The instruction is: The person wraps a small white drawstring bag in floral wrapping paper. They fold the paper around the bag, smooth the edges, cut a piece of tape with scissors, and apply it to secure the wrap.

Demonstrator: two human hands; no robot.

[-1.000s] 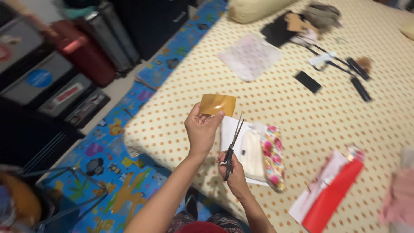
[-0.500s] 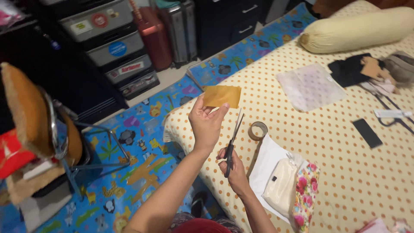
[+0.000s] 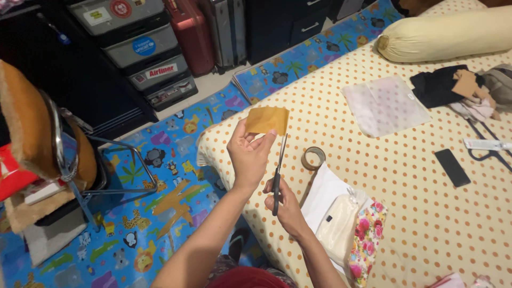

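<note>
Two hands were raised over the near left corner of the dotted bed [image 3: 426, 213]. The left hand [image 3: 248, 157] pinched a strip of brown tape [image 3: 266, 120] between thumb and fingertips, holding it up above the blue play mat [image 3: 160, 213]. The right hand [image 3: 285, 205], lower and just to the right, gripped black-handled scissors [image 3: 277, 170], blades pointing up and nearly together at the tape's right edge. A tape roll [image 3: 313, 158] lay on the bed just right of the scissors, beside a white sheet [image 3: 322, 194] and a floral pouch [image 3: 365, 242].
</note>
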